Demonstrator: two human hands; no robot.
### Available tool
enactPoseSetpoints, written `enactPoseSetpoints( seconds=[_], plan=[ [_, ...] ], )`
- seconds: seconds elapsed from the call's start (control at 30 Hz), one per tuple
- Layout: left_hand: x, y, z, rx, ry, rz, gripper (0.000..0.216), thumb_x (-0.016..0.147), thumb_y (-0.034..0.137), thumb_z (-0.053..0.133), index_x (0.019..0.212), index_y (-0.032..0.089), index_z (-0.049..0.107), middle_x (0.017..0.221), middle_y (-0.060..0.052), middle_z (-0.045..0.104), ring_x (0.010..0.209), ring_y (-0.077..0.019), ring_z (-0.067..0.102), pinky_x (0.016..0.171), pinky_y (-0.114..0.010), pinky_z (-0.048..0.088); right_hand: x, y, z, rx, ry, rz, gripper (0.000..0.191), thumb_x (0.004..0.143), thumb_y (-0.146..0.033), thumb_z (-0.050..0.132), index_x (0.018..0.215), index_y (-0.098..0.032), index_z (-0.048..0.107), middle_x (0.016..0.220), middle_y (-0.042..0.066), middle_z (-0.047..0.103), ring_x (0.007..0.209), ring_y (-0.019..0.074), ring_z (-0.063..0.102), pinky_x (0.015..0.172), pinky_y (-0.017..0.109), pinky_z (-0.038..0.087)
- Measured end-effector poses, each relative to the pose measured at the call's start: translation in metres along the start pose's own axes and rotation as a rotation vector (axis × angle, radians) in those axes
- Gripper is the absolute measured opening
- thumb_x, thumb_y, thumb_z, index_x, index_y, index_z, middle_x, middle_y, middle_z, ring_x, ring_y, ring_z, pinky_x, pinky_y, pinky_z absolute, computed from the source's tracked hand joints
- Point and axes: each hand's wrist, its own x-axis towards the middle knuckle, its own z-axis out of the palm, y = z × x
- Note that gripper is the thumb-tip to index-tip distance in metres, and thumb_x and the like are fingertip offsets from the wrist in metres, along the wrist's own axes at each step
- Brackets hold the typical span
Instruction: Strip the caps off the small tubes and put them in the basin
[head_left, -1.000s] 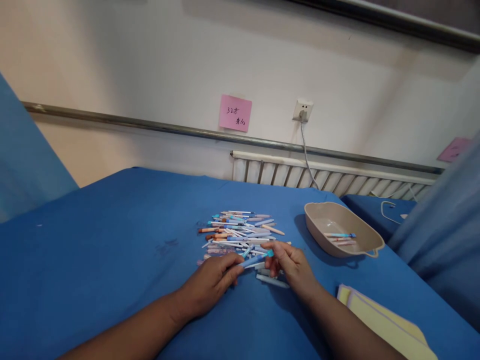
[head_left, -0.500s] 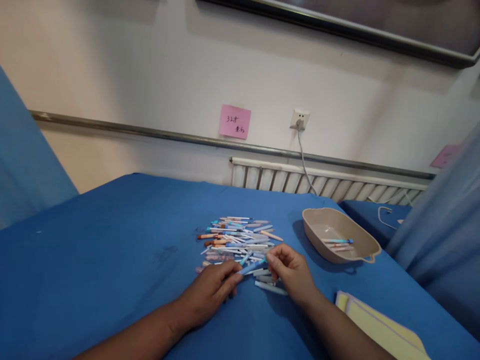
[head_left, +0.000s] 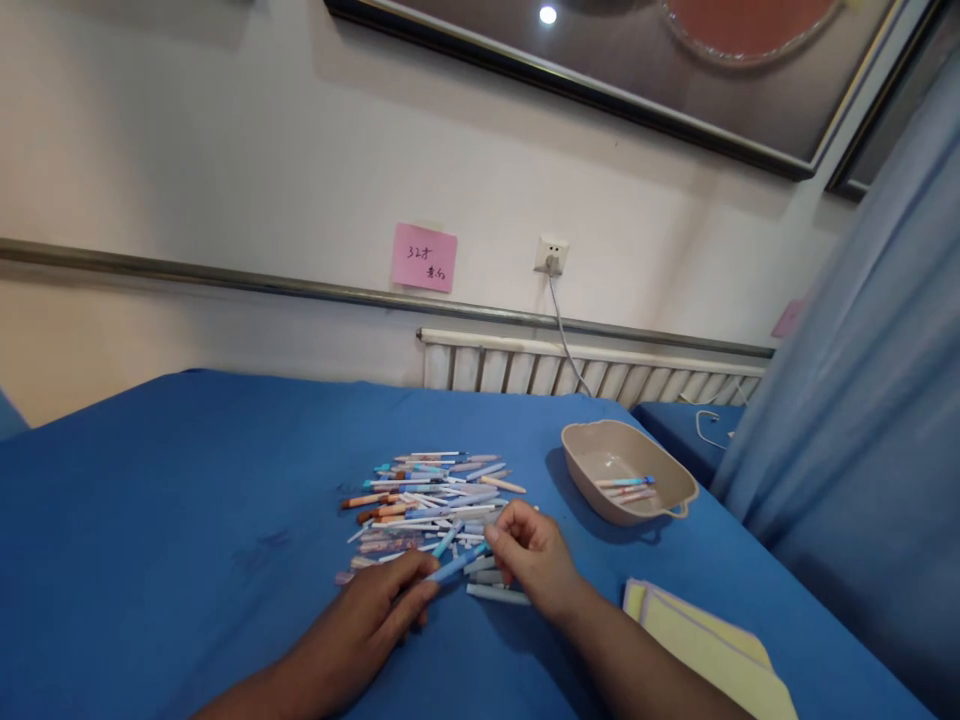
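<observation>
A blue pen (head_left: 456,567) slants between my two hands, just in front of a spread pile of pens and slim pen parts (head_left: 431,498). Its lower left end is pinched by my left hand (head_left: 381,612), thumb against fingers. At the turquoise upper right end, the thumb and fingers of my right hand (head_left: 541,565) are closed on the pen. Another turquoise-tipped stick (head_left: 448,540) lies behind the held pen; I cannot tell whether my left hand touches it. Pale grey-green pen barrels (head_left: 496,594) lie under and beside my right hand, which partly hides them.
To the right of the pile stands a beige basin (head_left: 596,490) with several pens (head_left: 626,487) in it. Yellow cloths or sheets (head_left: 697,640) lie near my right forearm. Blue cloth (head_left: 172,520) covers the table, and a blue curtain (head_left: 862,400) hangs at the right.
My view has turned to the right, so everything sits further left in the picture. Both hands keep their hold on the blue pen, with hardly any change in pose.
</observation>
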Motion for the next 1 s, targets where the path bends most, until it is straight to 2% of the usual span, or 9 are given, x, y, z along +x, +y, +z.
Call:
enactPoseSetpoints(
  seconds=[0.17,0.33,0.5,0.6,0.73,0.87,1.0],
  plan=[
    [0.000,0.002,-0.001,0.001,-0.017,-0.016,0.029,0.092,0.044,0.038,0.086,0.021,0.055,0.073,0.001,0.062,0.069,-0.0143,0.056,0.064,-0.023,0.040,0.000,0.002,0.001,0.008,-0.004,-0.011,0.042,0.075,-0.059,0.058,0.066,-0.020,0.045,0.045,-0.009,0.045,0.037,0.0061,0.038,0.040,0.019,0.030],
    [0.000,0.002,0.003,-0.086,-0.022,-0.046,0.028,0.091,0.044,0.039,0.087,0.020,0.053,0.073,0.001,0.061,0.062,-0.0124,0.055,0.060,-0.021,0.042,-0.002,0.005,0.000,0.016,-0.034,-0.014,0.044,0.077,-0.060,0.055,0.065,-0.019,0.047,0.049,-0.007,0.048,0.039,0.0066,0.042,0.042,0.019,0.032],
    [-0.001,0.003,0.005,-0.153,-0.037,-0.035,0.031,0.091,0.045,0.038,0.085,0.019,0.053,0.072,0.001,0.061,0.061,-0.0116,0.055,0.059,-0.021,0.042,-0.005,0.010,0.000,0.117,-0.112,0.014,0.052,0.083,-0.067,0.038,0.079,-0.017,0.054,0.060,-0.003,0.056,0.044,0.0089,0.050,0.045,0.021,0.037],
    [-0.001,0.004,0.004,-0.171,-0.037,-0.029,0.032,0.092,0.046,0.037,0.085,0.018,0.053,0.073,0.001,0.061,0.059,-0.0113,0.056,0.060,-0.022,0.043,-0.005,0.015,0.000,0.163,-0.095,0.028,0.056,0.082,-0.070,0.035,0.086,-0.017,0.054,0.061,-0.001,0.058,0.044,0.0094,0.051,0.044,0.021,0.037],
    [-0.001,0.005,0.003,-0.185,-0.025,-0.024,0.033,0.092,0.045,0.036,0.084,0.018,0.053,0.074,0.001,0.063,0.059,-0.0113,0.057,0.062,-0.023,0.043,-0.002,0.019,0.004,0.180,-0.023,0.072,0.059,0.079,-0.073,0.035,0.085,-0.017,0.052,0.057,-0.002,0.056,0.040,0.0095,0.048,0.041,0.020,0.035],
    [-0.001,0.004,0.004,-0.199,0.024,-0.012,0.031,0.092,0.044,0.038,0.084,0.019,0.053,0.075,0.000,0.065,0.065,-0.0128,0.059,0.067,-0.024,0.044,0.000,0.018,0.008,0.094,0.019,0.045,0.061,0.081,-0.074,0.030,0.077,-0.017,0.054,0.054,-0.003,0.053,0.038,0.0088,0.043,0.039,0.021,0.033],
    [0.006,0.011,-0.001,-0.236,0.086,-0.002,0.030,0.090,0.046,0.041,0.086,0.019,0.054,0.079,-0.001,0.066,0.073,-0.0156,0.060,0.069,-0.025,0.045,0.001,0.013,0.011,-0.101,0.040,-0.043,0.058,0.089,-0.064,0.024,0.075,-0.018,0.055,0.052,-0.003,0.049,0.041,0.0099,0.043,0.042,0.021,0.033]
  ],
)
